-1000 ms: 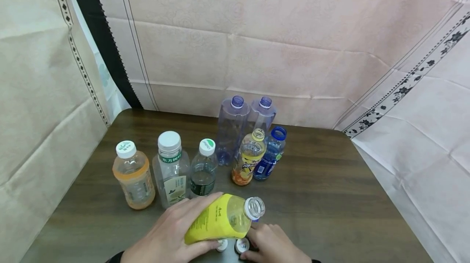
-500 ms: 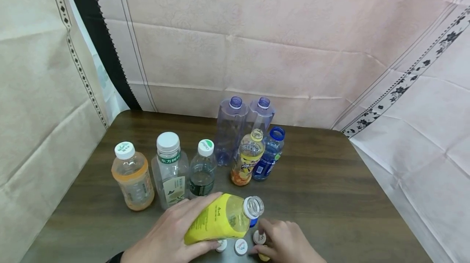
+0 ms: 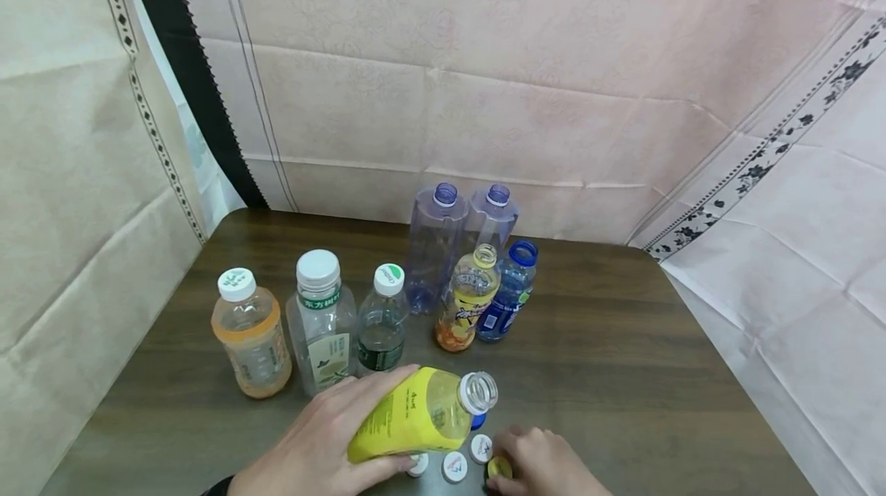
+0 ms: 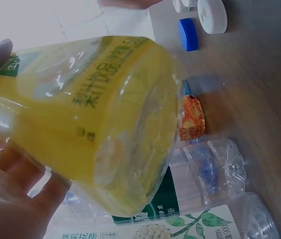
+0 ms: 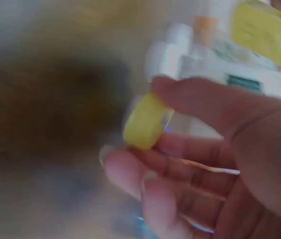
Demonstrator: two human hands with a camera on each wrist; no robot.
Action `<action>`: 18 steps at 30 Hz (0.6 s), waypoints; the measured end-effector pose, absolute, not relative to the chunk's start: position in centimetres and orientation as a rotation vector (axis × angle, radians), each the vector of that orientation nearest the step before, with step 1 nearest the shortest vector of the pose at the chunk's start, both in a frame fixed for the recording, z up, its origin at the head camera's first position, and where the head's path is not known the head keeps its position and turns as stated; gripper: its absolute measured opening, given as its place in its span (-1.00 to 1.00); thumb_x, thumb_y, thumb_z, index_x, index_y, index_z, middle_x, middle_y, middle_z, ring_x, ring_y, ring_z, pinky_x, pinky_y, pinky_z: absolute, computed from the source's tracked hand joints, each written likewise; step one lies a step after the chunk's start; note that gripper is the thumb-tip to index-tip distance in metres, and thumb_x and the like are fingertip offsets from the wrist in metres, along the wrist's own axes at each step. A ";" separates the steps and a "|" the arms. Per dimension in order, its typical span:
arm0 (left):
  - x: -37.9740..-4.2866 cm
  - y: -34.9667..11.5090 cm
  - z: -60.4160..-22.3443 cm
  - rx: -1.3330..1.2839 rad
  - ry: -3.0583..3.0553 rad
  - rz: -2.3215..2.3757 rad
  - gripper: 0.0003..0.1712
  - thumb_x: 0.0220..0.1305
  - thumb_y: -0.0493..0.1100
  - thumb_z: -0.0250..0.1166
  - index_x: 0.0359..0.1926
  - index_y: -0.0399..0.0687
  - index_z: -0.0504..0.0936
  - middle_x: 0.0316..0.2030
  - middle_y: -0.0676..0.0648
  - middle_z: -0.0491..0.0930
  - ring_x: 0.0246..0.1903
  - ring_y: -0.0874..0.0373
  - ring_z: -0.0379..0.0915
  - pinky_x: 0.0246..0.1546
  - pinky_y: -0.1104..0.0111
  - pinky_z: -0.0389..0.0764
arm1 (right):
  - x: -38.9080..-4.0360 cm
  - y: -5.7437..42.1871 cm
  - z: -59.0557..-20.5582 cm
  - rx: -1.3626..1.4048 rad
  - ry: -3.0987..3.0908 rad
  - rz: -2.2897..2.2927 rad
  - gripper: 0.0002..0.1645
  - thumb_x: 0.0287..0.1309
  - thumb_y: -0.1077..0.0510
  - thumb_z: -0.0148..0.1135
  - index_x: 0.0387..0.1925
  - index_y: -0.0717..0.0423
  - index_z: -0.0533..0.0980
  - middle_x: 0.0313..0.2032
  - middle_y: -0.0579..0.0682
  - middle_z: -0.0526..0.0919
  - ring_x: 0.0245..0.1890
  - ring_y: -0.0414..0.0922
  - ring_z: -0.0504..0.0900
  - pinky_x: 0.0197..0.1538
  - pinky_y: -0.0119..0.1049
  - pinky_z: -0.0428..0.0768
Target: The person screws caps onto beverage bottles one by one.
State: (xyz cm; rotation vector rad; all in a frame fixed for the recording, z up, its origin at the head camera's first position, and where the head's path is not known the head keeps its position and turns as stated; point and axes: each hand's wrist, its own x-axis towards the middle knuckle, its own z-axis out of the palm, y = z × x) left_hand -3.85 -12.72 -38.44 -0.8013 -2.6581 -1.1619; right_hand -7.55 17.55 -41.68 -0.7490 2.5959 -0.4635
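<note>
My left hand (image 3: pixel 332 434) grips a clear bottle with a yellow label (image 3: pixel 401 415), tilted on its side with its uncapped mouth to the right. In the left wrist view the bottle's base (image 4: pixel 150 119) faces the table. My right hand (image 3: pixel 550 465), to the right of that bottle, pinches a yellow cap (image 3: pixel 500 467) between thumb and fingers. The right wrist view shows this yellow cap (image 5: pixel 146 122) edge-on, somewhat blurred. Between the hands lie white caps (image 3: pixel 454 467), one partly behind the left thumb. A blue cap (image 3: pixel 477 421) peeks out beneath the bottle's neck.
On the left stand three white-capped bottles: one orange-banded (image 3: pixel 252 334), one square (image 3: pixel 321 334), one green-labelled (image 3: pixel 382 319). Behind are two tall purplish uncapped bottles (image 3: pixel 432 250), an uncapped yellow-labelled bottle (image 3: pixel 467 300) and an uncapped blue bottle (image 3: pixel 508 292). Pale cloth (image 3: pixel 443 111) hangs beyond the table.
My right hand has moved rightward from the white caps, let go of one beside the others, and now pinches the yellow cap. The left hand and its bottle stay nearly still.
</note>
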 end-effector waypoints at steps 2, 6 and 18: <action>-3.9 -12.8 -38.6 -0.810 -2.646 -1.152 -0.08 0.08 0.25 0.39 0.41 0.47 0.12 0.15 0.36 0.43 -0.19 0.50 0.39 -0.21 0.43 0.52 | -7.7 17.9 -40.0 -0.821 2.589 -0.637 -0.77 0.13 -0.01 0.33 -0.21 -0.02 0.61 -0.43 -0.26 0.58 -0.50 -0.46 0.47 -0.47 -0.53 0.50; -4.0 -12.8 -38.7 -0.823 -2.633 -1.130 -0.10 0.10 0.31 0.33 0.42 0.43 0.14 0.14 0.35 0.43 -0.20 0.51 0.39 -0.22 0.44 0.52 | -7.8 18.2 -36.4 -1.154 2.650 -1.067 -0.70 0.13 0.16 0.34 -0.06 -0.04 0.58 -0.19 -0.12 0.64 -0.35 -0.40 0.58 -0.40 -0.50 0.61; -4.2 -12.5 -38.6 -0.822 -2.700 -1.137 -0.11 0.10 0.31 0.34 0.40 0.53 0.11 0.11 0.37 0.45 -0.17 0.50 0.40 -0.16 0.38 0.55 | -7.2 15.8 -29.9 -1.813 2.395 -1.590 -0.55 0.01 0.36 0.39 0.00 0.23 0.55 -0.08 0.13 0.59 -0.23 -0.20 0.55 -0.31 -0.47 0.59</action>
